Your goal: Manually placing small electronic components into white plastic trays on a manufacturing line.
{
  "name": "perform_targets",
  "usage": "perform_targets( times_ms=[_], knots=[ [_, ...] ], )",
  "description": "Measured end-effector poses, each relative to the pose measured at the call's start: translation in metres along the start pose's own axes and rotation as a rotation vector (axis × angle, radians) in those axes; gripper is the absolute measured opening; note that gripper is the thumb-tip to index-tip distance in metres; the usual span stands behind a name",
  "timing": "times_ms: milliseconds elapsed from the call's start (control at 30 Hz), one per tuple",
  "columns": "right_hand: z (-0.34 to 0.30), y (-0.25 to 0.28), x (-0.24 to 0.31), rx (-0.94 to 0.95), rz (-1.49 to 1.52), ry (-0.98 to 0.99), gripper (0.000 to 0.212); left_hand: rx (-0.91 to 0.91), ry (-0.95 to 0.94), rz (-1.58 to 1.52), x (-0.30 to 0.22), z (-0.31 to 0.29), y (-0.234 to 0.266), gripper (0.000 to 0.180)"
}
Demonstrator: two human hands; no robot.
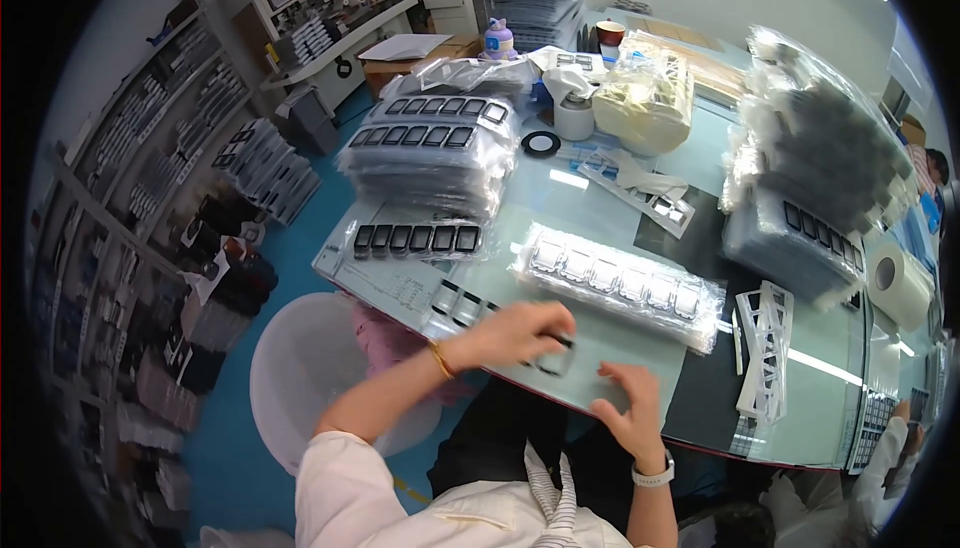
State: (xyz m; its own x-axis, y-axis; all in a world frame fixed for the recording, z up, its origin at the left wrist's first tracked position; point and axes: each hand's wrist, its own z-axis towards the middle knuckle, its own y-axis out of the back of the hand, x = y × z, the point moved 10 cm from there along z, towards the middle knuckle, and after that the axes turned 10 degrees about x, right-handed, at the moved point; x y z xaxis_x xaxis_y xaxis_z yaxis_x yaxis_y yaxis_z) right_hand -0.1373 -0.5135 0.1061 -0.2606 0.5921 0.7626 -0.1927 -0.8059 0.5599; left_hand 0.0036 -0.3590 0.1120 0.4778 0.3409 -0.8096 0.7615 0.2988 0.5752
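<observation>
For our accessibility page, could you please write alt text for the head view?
The left hand seems to hold a small frame over a table; the right hand is open beside it. Beyond them lie a tray and plastic-wrapped stacks.

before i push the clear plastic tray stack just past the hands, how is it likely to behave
The clear tray stack has thin, crinkled-looking edges, so it would probably flex somewhat. Its glossy plastic suggests the layers could slide over one another. The framed pieces sit in a row on top, so tilting might shift them.
</observation>
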Motion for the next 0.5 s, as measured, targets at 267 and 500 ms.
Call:
perform_targets(
  times_ms=[267, 500],
  knots=[
    [-0.013, 0.001, -0.026, -0.048, 0.146, -0.108, 0.010, -0.402, 0.372, 0.358, 0.115, -0.024, 0.095, 0.033],
    [-0.013, 0.000, -0.018, -0.087, 0.037, -0.074, 0.011, -0.427, 0.530, 0.617, 0.175, -0.063, 0.183, 0.096]
  ],
)
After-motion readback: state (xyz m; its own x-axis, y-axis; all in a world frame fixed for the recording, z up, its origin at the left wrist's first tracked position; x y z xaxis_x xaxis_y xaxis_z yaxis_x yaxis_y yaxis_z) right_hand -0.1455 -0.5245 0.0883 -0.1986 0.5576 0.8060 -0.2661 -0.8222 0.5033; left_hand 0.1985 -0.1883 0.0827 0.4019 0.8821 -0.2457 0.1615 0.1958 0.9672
